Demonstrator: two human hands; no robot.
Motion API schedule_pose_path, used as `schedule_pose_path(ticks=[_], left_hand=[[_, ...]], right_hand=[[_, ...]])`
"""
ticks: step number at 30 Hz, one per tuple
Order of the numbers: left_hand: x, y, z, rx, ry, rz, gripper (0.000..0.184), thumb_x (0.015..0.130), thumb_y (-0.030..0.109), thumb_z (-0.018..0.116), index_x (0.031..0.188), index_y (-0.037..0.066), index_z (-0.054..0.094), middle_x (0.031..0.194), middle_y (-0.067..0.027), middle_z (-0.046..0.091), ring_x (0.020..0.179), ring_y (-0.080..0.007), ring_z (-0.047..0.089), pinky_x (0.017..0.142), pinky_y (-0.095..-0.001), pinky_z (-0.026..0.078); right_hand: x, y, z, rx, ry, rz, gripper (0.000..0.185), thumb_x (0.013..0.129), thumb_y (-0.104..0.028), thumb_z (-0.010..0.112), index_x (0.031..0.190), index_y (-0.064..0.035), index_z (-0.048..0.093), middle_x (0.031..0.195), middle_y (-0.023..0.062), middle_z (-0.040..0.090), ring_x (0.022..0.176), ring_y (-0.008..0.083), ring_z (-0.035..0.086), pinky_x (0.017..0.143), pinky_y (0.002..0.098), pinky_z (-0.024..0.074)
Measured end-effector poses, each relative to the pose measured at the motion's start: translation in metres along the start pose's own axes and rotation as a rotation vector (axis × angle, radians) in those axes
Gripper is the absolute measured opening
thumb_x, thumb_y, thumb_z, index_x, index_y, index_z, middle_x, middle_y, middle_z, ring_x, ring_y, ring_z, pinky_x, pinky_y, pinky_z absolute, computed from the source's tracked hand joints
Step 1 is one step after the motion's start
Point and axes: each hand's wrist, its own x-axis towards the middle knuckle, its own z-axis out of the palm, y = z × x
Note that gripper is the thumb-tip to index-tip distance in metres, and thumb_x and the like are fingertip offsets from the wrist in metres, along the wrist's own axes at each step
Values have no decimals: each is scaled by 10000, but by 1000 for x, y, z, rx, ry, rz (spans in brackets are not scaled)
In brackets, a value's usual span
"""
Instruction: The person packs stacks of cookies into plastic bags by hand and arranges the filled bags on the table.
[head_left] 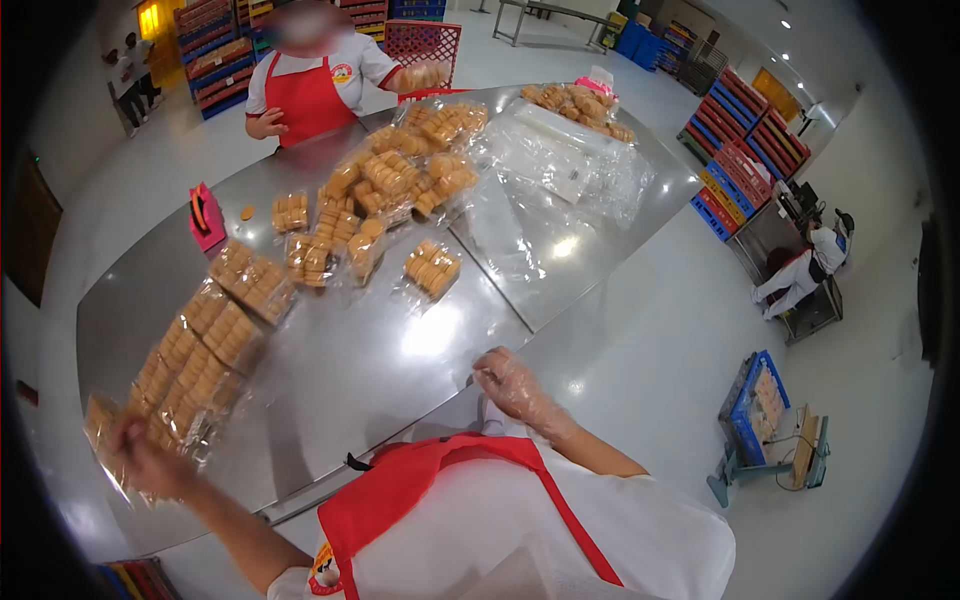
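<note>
At the near left end of a double row of clear bags of round cookies [205,340], my left hand [150,462] is over the last bag [103,420]. Motion blurs its fingers, so I cannot tell whether they grip the plastic. My right hand [515,385], in a clear plastic glove, hovers by the table's near edge with its fingers curled and nothing visible in them. A single bag of cookies [432,268] lies apart on the steel table [350,360]. Beyond it spreads a loose heap of bagged cookies [390,175].
Flat clear plastic bags [570,160] cover the right rear of the table, beside more cookies [580,108]. A pink holder [206,218] and a loose cookie [247,213] sit at the left edge. Opposite stands a person in a red apron [300,105]. Stacked crates [745,130] line the right.
</note>
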Motion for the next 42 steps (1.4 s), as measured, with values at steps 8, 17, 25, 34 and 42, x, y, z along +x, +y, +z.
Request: schedule_pose_path(ticks=[8,17,25,34,42], left_hand=[[-256,138,340,-348,-1423,155,203,873,138,668,1044,28,658,1059,-157,637,982,-336,613,865,-381,494],[-372,118,481,395,-1403,526,407,864,241,678,1156,-33,603,1152,-164,598,1167,-353,527,998,-418,436],[-376,121,484,404,-1259,518,138,779,25,554,909,11,597,956,-153,596,967,-320,576,804,-404,511],[-360,108,472,643,-1200,542,166,789,64,574,901,-29,653,964,-169,614,948,-315,596,808,-387,535],[-363,116,489,442,-1236,272,155,810,35,522,899,-28,632,946,-225,612,916,-361,595,828,-451,512]], right_hand=[[81,143,-89,349,149,342,173,930,-147,589,957,17,637,799,102,628,730,196,602,674,329,488],[127,208,-151,611,76,412,203,944,-169,559,959,16,642,726,30,595,609,109,529,544,299,447],[128,203,-150,199,106,70,181,867,-129,548,882,13,659,796,210,651,730,345,636,694,410,493],[149,208,-136,182,36,-28,179,865,-142,563,888,-3,675,824,214,664,767,381,645,722,433,503],[160,205,-140,117,-53,-129,229,894,-203,575,844,5,656,796,234,624,774,426,589,730,473,476]])
